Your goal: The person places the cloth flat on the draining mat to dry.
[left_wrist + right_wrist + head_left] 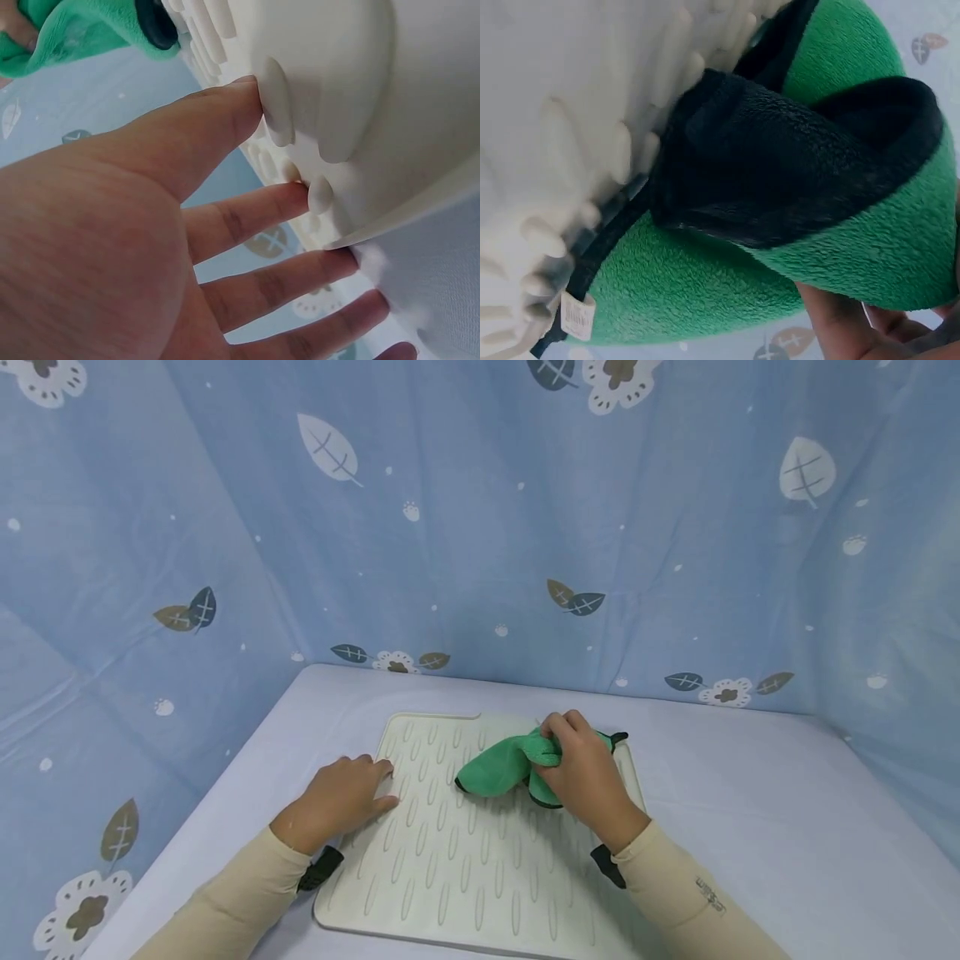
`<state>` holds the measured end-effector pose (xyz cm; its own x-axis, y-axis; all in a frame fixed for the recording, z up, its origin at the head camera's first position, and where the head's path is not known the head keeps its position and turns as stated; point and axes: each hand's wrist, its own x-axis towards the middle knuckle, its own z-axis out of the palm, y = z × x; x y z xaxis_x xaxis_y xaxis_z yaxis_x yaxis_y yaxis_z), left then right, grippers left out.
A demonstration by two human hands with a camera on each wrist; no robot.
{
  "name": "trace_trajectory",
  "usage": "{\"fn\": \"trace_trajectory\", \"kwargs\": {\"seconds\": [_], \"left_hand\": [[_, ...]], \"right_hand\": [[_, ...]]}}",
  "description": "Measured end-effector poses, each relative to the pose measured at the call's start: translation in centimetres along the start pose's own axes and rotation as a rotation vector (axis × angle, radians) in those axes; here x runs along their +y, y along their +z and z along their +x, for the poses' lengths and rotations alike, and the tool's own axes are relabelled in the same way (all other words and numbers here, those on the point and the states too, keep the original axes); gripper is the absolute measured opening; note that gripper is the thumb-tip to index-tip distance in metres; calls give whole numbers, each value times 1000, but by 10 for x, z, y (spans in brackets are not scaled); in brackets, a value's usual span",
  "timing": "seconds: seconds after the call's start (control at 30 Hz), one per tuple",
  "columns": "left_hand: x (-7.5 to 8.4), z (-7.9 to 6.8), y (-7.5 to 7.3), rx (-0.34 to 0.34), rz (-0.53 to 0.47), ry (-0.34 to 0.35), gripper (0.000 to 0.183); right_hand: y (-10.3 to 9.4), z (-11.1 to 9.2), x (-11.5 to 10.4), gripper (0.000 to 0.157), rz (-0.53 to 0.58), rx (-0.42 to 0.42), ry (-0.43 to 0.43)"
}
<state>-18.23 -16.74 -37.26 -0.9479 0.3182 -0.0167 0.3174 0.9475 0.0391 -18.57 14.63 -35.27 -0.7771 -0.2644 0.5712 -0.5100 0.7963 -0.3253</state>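
A cream ridged mat (pixel 450 860) lies on the white-covered table. My right hand (pixel 588 777) pinches a bunched green cloth (pixel 498 766) with dark edging over the far right part of the mat. In the right wrist view the cloth (pixel 697 277) shows a black folded underside and a small white tag, and it touches the ridges. My left hand (pixel 341 797) rests at the mat's left edge, fingers spread. The left wrist view shows the thumb and fingertips of that hand (pixel 97 232) touching the mat (pixel 352 75) and its rim.
White cloth (pixel 742 802) covers the table around the mat. A blue curtain (pixel 465 543) printed with leaves and flowers stands behind and along both sides. Dark straps (pixel 321 868) sit at both wrists, beside beige sleeves.
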Motion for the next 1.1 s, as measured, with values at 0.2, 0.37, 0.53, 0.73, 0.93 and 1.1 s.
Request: {"fn": "trace_trajectory", "kwargs": {"seconds": [0.2, 0.37, 0.53, 0.73, 0.93, 1.1], "left_hand": [[0, 0, 1, 6, 12, 6, 54], [1, 0, 2, 4, 9, 9, 53], [0, 1, 2, 5, 21, 4, 54], [0, 1, 2, 6, 23, -1, 55], [1, 0, 3, 4, 32, 3, 54], [2, 0, 3, -2, 31, -5, 55]], "right_hand": [[-1, -10, 3, 44, -24, -65, 4], [-1, -16, 5, 41, -23, -121, 37], [0, -21, 9, 38, -9, -190, 73], [0, -25, 11, 34, 6, -282, 110], [0, -28, 11, 32, 1, -331, 110], [0, -30, 13, 31, -11, -338, 98]]}}
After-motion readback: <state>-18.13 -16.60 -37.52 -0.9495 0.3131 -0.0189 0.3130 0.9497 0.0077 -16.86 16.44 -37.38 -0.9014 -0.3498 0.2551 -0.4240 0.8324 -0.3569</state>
